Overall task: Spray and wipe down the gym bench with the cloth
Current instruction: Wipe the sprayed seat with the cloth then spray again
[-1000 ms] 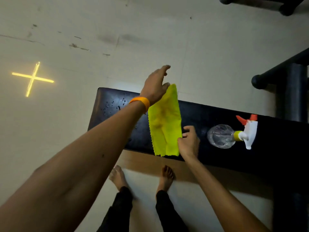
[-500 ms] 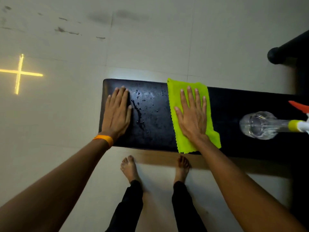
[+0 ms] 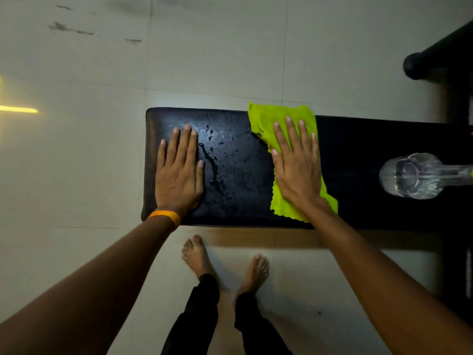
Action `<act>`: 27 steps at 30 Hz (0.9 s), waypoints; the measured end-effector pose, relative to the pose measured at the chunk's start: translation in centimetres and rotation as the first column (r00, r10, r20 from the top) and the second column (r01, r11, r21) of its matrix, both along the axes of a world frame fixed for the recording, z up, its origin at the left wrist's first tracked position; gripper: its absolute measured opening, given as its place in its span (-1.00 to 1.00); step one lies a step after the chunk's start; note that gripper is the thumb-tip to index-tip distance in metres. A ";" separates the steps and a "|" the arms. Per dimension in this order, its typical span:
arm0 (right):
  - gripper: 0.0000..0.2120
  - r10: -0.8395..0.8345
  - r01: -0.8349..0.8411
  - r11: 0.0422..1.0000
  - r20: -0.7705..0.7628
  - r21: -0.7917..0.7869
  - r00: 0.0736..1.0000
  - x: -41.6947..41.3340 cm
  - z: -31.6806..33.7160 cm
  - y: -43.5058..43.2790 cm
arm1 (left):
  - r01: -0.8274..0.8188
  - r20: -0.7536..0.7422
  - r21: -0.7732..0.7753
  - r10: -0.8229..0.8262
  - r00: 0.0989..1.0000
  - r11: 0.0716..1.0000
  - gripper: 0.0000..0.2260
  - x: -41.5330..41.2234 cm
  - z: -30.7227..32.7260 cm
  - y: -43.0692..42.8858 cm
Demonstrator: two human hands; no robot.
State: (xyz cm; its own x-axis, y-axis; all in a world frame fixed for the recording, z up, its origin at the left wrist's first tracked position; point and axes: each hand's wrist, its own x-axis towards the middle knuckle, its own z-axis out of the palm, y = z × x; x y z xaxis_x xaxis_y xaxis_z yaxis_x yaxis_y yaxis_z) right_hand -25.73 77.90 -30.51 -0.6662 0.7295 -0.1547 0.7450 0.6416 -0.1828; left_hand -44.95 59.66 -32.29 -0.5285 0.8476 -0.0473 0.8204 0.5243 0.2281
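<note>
Now wiping: right hand (image 3: 297,162) flat, fingers spread, pressing yellow cloth (image 3: 281,124) on black surface (image 3: 238,201), left hand (image 3: 179,172) flat beside droplets (image 3: 212,149); next, sweeping cloth left across them.

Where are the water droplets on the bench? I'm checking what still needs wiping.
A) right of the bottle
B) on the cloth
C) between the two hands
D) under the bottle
C: the droplets glisten on the bench between the left hand and the right hand.
</note>
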 end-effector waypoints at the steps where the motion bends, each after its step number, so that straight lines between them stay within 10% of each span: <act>1: -0.48 -0.067 0.067 0.998 -0.033 -0.005 0.997 -0.4 -0.1 -1.0 | 0.002 -0.002 0.000 -0.002 1.000 1.000 -0.45 0.0 0.0 0.0; 12: -0.46 0.237 -0.237 0.967 -0.010 -0.090 0.972 2.6 0.9 -3.1 | -0.013 -0.026 0.001 0.013 1.000 1.000 -0.45 0.2 -0.1 0.1; 18: -0.46 -0.180 0.180 0.984 -0.035 -0.001 0.983 -4.8 -0.5 -3.1 | -0.011 -0.046 -0.026 0.010 0.999 1.000 -0.45 0.1 -0.4 0.0; 27: -0.45 0.012 -0.012 1.000 0.003 -0.028 1.000 5.9 0.4 -6.0 | -0.020 -0.053 -0.008 0.019 0.998 1.000 -0.45 0.1 -0.3 0.1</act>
